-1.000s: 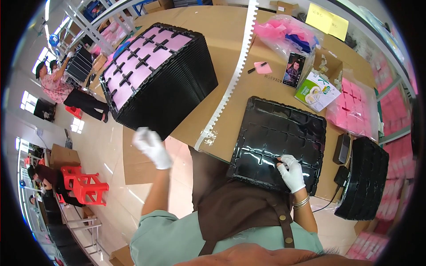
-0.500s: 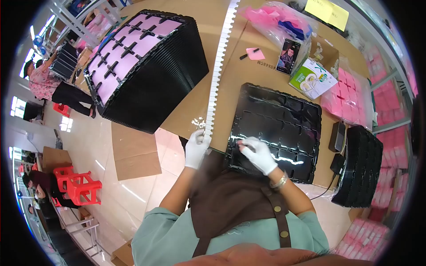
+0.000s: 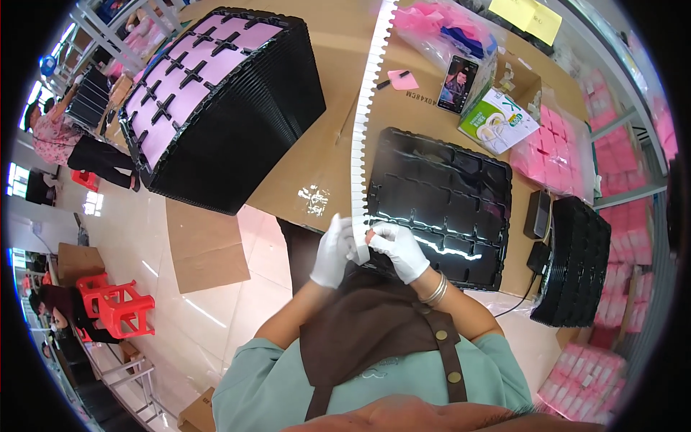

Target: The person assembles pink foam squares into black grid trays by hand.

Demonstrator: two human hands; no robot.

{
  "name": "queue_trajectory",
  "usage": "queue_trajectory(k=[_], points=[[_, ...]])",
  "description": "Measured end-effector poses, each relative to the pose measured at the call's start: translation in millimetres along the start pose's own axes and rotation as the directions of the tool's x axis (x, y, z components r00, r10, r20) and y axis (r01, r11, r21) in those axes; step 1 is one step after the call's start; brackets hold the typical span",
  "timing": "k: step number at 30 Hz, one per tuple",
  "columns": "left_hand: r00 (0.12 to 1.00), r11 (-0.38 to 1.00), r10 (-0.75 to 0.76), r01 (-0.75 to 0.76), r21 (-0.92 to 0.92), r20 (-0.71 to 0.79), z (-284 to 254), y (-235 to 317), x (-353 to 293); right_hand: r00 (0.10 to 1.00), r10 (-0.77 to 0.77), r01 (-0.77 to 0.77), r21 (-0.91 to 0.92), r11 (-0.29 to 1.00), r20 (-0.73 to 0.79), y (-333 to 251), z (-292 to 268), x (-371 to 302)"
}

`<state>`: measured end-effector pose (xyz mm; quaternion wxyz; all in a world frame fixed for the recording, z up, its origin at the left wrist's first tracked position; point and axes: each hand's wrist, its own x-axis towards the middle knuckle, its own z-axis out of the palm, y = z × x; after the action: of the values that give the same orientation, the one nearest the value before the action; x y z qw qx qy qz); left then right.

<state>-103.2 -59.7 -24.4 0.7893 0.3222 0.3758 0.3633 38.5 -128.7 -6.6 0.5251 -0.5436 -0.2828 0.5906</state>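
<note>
A long white strip (image 3: 362, 137) with a row of tabs along its right edge runs from the far table edge down to my hands. My left hand (image 3: 334, 252), in a white glove, is closed on its near end, the fingers partly hidden by the strip. My right hand (image 3: 399, 252), gloved with some fingertips bare, pinches at the tabbed edge of that end. Just beyond and right of this hand lies a shiny black plastic tray (image 3: 439, 191) with shallow compartments; any small piece between the fingertips is too small to make out.
A tall stack of black trays (image 3: 248, 122) with pink-lilac pieces on top stands at left. At right are a phone (image 3: 458, 84), a green-white box (image 3: 498, 120), bagged pink pieces (image 3: 551, 151) and more black trays (image 3: 574, 263). Red stools (image 3: 126, 309) and a co-worker (image 3: 68, 144) are farther left.
The strip's near end has shifted right and nearer to me with my left hand. My right hand has moved left from over the black tray to the strip. The view has shifted slightly.
</note>
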Motion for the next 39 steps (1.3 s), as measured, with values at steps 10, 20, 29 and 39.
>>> queue_trajectory(k=[10, 20, 29, 39], points=[[0.993, 0.999, -0.013, 0.008, -0.039, -0.119, -1.6, 9.7, 25.8, 0.758, -0.651, 0.479, -0.651, 0.589, -0.032, -46.2, -33.0, 51.2], [0.992, 0.997, 0.067, -0.065, 0.029, -0.105, 4.8, 13.0, 14.8, 0.844, -0.523, -0.080, -0.992, 0.095, -0.118, -70.6, -85.7, 128.0], [0.991, 0.994, 0.104, -0.100, 0.053, -0.081, 25.8, 1.3, 16.3, 0.940, -0.341, 0.296, -0.469, 0.832, -0.012, -13.5, -19.5, 32.8], [0.983, 0.998, 0.015, -0.025, -0.049, -0.184, 19.7, 9.4, 33.0, 0.748, -0.573, 0.652, -0.532, 0.540, 0.335, -35.9, -23.3, -9.5]])
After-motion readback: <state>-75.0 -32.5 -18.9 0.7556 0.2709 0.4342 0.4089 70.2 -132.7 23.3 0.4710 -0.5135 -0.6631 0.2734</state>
